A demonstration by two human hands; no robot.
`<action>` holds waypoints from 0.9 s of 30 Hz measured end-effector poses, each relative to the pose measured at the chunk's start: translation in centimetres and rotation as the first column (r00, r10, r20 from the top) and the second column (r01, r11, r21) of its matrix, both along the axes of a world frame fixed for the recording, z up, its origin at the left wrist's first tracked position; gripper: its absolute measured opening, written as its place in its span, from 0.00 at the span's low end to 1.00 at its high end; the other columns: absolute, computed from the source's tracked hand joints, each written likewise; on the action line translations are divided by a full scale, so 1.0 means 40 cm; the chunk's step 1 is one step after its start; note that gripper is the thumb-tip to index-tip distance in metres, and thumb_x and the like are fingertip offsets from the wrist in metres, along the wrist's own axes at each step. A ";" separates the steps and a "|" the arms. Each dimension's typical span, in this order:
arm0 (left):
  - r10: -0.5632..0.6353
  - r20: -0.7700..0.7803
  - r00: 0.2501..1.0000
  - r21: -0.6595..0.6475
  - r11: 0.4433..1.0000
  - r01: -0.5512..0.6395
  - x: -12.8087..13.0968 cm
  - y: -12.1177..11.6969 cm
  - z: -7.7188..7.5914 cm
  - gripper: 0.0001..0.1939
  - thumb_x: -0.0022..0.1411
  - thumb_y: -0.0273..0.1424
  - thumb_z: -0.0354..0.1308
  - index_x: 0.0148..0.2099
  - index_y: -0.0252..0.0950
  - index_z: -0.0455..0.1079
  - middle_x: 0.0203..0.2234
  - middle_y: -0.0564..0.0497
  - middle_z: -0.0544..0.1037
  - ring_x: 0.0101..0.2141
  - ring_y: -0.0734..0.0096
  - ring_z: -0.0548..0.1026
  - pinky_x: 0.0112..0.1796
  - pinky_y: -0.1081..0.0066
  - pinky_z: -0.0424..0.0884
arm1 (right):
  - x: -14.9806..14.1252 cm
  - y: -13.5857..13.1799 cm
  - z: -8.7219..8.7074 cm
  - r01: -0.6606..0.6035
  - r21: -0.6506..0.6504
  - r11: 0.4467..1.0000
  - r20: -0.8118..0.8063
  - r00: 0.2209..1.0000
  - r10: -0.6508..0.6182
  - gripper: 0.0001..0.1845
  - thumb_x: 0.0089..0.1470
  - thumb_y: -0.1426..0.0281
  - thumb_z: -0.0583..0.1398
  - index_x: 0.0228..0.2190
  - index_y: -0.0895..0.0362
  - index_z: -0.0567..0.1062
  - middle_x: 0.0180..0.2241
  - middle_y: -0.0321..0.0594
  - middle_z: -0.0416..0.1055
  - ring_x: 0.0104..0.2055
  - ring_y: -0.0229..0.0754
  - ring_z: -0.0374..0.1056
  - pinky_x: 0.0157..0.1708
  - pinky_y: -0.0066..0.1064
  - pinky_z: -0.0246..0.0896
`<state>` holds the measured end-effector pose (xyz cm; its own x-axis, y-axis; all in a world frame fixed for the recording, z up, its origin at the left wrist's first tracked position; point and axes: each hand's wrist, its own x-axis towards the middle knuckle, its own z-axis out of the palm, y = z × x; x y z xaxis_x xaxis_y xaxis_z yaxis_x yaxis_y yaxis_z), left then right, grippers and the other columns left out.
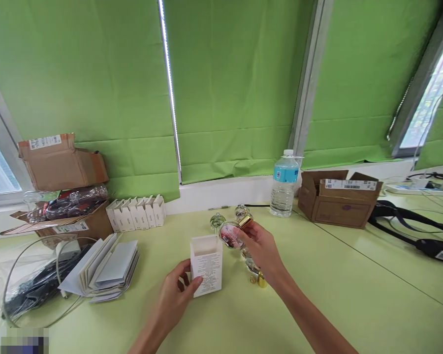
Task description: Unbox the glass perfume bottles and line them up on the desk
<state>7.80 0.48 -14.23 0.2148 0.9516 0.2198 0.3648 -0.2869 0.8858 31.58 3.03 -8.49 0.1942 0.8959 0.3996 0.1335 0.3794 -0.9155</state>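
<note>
My left hand (177, 291) grips a small white carton (208, 273) with fine print on its front, its top uncovered. In my right hand (261, 248) is a round perfume bottle (229, 235) with a gold cap, tilted sideways close to the carton's upper right corner. Behind it stand a clear round bottle (217, 221) and another glass bottle (240, 211). Partly hidden under my right hand, a further glass bottle (250, 263) lies by a gold cap (262, 280) and a tiny gold piece (252, 279).
Several white cartons (136, 214) stand in a row at the back left. Nearby are a stack of folded white card (107, 270) and cardboard boxes (64, 164). A water bottle (283, 187), an opened cardboard box (339, 200) and black straps (409, 226) occupy the back right.
</note>
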 end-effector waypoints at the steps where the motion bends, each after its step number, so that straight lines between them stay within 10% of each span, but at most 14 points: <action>1: -0.003 0.004 1.000 0.001 1.000 0.003 -0.001 0.000 0.000 0.20 0.59 0.43 0.57 0.51 0.39 0.69 0.39 0.49 0.79 0.27 0.73 0.68 0.28 0.73 0.64 | -0.002 0.001 -0.001 -0.002 0.000 1.000 0.009 1.000 0.002 0.23 0.49 0.53 0.63 0.38 0.58 0.73 0.38 0.45 0.76 0.40 0.48 0.72 0.39 0.35 0.68; 8: 0.071 0.032 0.997 0.032 0.997 -0.072 -0.028 0.022 -0.007 0.21 0.60 0.40 0.56 0.53 0.37 0.66 0.43 0.46 0.78 0.30 0.71 0.69 0.29 0.72 0.66 | -0.013 0.002 -0.029 0.000 -0.060 0.998 0.211 0.977 0.013 0.18 0.52 0.56 0.60 0.38 0.57 0.71 0.36 0.43 0.76 0.37 0.47 0.72 0.36 0.34 0.65; 15: 0.102 -0.002 0.995 0.053 0.993 -0.102 -0.061 0.046 -0.029 0.22 0.62 0.40 0.53 0.57 0.40 0.64 0.49 0.45 0.75 0.31 0.70 0.70 0.33 0.69 0.68 | -0.033 -0.004 -0.059 0.197 -0.081 0.977 0.663 0.743 -0.095 0.10 0.54 0.61 0.57 0.30 0.54 0.66 0.29 0.40 0.74 0.30 0.46 0.68 0.27 0.30 0.53; 27: 0.114 -0.059 0.992 0.035 0.993 -0.112 -0.063 0.048 -0.040 0.27 0.62 0.41 0.52 0.61 0.40 0.59 0.40 0.47 0.76 0.30 0.70 0.72 0.32 0.69 0.69 | -0.040 0.009 -0.099 0.169 -0.156 0.973 0.773 0.635 0.014 0.07 0.54 0.65 0.56 0.30 0.56 0.66 0.28 0.41 0.73 0.30 0.44 0.67 0.26 0.29 0.48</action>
